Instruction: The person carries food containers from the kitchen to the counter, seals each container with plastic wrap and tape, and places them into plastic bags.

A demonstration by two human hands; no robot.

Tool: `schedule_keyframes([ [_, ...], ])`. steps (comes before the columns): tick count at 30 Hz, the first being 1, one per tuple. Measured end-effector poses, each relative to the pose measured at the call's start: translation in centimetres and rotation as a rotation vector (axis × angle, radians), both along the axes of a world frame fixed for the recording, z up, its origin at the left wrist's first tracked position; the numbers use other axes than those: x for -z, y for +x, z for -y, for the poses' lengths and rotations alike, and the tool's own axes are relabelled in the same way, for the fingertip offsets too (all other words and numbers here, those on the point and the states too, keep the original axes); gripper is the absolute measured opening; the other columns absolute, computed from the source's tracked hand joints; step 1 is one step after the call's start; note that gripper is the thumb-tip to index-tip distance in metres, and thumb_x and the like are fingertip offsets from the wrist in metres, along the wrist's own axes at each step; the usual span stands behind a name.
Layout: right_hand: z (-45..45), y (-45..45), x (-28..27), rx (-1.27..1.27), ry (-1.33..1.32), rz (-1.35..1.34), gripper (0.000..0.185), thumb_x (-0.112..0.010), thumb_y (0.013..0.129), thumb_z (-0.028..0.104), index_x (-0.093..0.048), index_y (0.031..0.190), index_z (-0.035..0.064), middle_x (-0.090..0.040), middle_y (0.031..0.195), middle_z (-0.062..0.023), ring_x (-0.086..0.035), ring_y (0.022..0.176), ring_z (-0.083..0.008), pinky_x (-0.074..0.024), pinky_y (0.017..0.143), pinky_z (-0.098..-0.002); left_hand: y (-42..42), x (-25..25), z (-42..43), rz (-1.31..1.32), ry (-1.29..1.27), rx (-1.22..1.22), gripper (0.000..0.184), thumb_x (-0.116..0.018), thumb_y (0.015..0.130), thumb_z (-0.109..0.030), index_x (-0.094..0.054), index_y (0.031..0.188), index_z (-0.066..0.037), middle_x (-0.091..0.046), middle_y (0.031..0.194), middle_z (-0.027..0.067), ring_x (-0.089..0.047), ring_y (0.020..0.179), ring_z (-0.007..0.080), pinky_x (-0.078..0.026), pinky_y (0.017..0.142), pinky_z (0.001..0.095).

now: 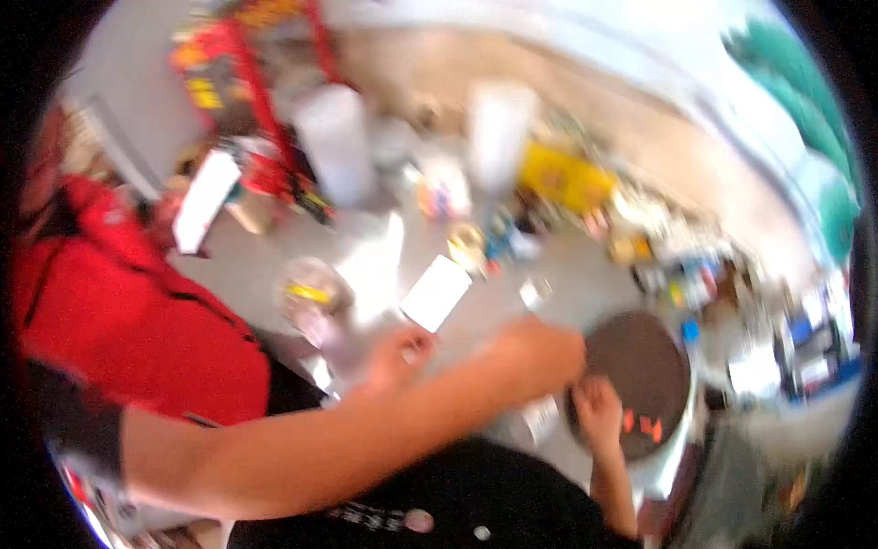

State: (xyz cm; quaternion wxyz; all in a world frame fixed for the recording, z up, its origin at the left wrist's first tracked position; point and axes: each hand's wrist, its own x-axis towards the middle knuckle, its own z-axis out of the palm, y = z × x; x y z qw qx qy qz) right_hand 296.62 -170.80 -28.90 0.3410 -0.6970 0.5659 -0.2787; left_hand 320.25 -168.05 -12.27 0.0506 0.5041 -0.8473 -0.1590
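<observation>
My left arm reaches across from the left, and my left hand [544, 357] hangs near the left edge of a round dark brown board [640, 366]. Motion blur and the back of that hand hide its fingers. Just below it, my right hand [599, 412] is over the lower left of the board with its fingers bunched; whatever they may hold is too blurred to make out. A few small orange pieces [645, 425] lie on the board to the right of this hand. A small pale item [540, 418] is left of my right hand.
A co-worker in a red vest [146, 311] stands at left, one hand [400, 357] over the grey table [567, 274]. A round clear container [313, 288], a white card [436, 293], two tall whitish containers [337, 146] and a yellow box [565, 177] are beyond. Clutter lines the right.
</observation>
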Motion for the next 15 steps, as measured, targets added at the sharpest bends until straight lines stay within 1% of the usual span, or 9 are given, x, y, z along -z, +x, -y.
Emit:
schedule_keyframes([
  [1,-0.4,-0.1,1.0,0.001,0.031,0.023,0.023,-0.068,0.074,0.020,-0.056,0.080,0.0020,-0.058,0.065,-0.0084,-0.056,0.059,-0.0187,-0.0447,0.055,-0.0309,-1.1,1.3,0.4,0.063,0.007,0.132,0.016,-0.051,0.078,-0.013,-0.061,0.086,-0.003,-0.058,0.092,0.0137,-0.063,0.075,0.0305,-0.052,0.058,0.0411],
  [3,-1.9,-1.3,2.8,-0.018,0.108,0.025,0.023,-0.068,0.076,0.020,-0.056,0.075,0.0000,-0.059,0.065,-0.0078,-0.056,0.060,-0.0175,-0.0451,0.055,-0.0299,-4.2,4.7,0.7,0.054,0.083,0.073,0.012,-0.055,0.076,-0.011,-0.063,0.082,-0.007,-0.058,0.091,0.0096,-0.062,0.081,0.0286,-0.051,0.054,0.0410],
  [4,-1.9,-2.5,4.0,-0.095,0.146,-0.046,0.017,-0.066,0.075,0.012,-0.058,0.084,-0.0003,-0.057,0.071,-0.0106,-0.055,0.064,-0.0182,-0.0463,0.064,-0.0302,-5.7,7.0,1.1,0.056,0.065,0.050,0.009,-0.057,0.075,-0.010,-0.064,0.080,-0.008,-0.057,0.089,0.0064,-0.061,0.083,0.0273,-0.049,0.050,0.0407],
  [5,-2.3,-4.4,6.6,-0.133,0.127,-0.012,0.021,-0.064,0.080,0.018,-0.058,0.087,-0.0014,-0.059,0.075,-0.0099,-0.056,0.069,-0.0172,-0.0462,0.066,-0.0296,-6.9,9.9,1.3,0.452,-0.290,0.237,0.012,-0.057,0.075,-0.008,-0.063,0.085,-0.008,-0.056,0.088,0.0055,-0.059,0.083,0.0262,-0.048,0.050,0.0388],
  [7,-1.8,-3.5,8.6,-0.205,0.090,0.037,0.027,-0.061,0.085,0.024,-0.058,0.089,-0.0025,-0.061,0.080,-0.0092,-0.057,0.075,-0.0162,-0.0461,0.069,-0.0289,-6.8,12.9,1.0,0.898,-0.617,0.402,0.015,-0.056,0.075,-0.007,-0.062,0.090,-0.007,-0.055,0.087,0.0045,-0.058,0.083,0.0250,-0.047,0.050,0.0369],
  [10,-0.1,-3.1,12.6,-0.250,-0.009,0.050,0.020,-0.053,0.089,0.022,-0.053,0.083,0.0026,-0.048,0.063,-0.0023,-0.046,0.058,-0.0115,-0.0382,0.055,-0.0271,-7.9,15.0,1.5,0.719,-0.570,0.223,0.045,-0.060,0.073,-0.026,-0.051,0.113,-0.006,-0.058,0.094,0.0158,-0.060,0.080,0.0249,-0.047,0.061,0.0390],
  [12,1.1,-2.6,16.5,-0.311,0.160,0.295,0.012,-0.059,0.082,0.003,-0.051,0.090,0.0065,-0.049,0.070,0.0026,-0.045,0.063,-0.0067,-0.0365,0.055,-0.0212,-7.6,13.7,1.7,0.455,-0.269,0.092,0.042,-0.059,0.075,-0.024,-0.052,0.112,-0.005,-0.055,0.101,0.0188,-0.059,0.080,0.0250,-0.046,0.064,0.0347],
  [13,1.1,-2.8,17.2,-0.319,0.177,0.306,0.012,-0.059,0.082,0.003,-0.051,0.090,0.0065,-0.049,0.070,0.0026,-0.045,0.063,-0.0067,-0.0365,0.055,-0.0212,-7.4,12.9,1.5,0.365,-0.165,0.042,0.041,-0.058,0.075,-0.023,-0.053,0.112,-0.004,-0.054,0.103,0.0198,-0.059,0.080,0.0250,-0.046,0.065,0.0333],
  [15,-1.4,-0.2,6.7,-0.325,-0.086,-0.062,0.025,-0.057,0.074,0.009,-0.059,0.099,0.0044,-0.061,0.076,-0.0136,-0.060,0.070,-0.0265,-0.0469,0.065,-0.0345,-7.0,11.0,0.1,0.381,-0.190,-0.098,0.043,-0.057,0.077,-0.024,-0.052,0.114,-0.004,-0.050,0.113,0.0208,-0.059,0.083,0.0250,-0.046,0.068,0.0300],
])
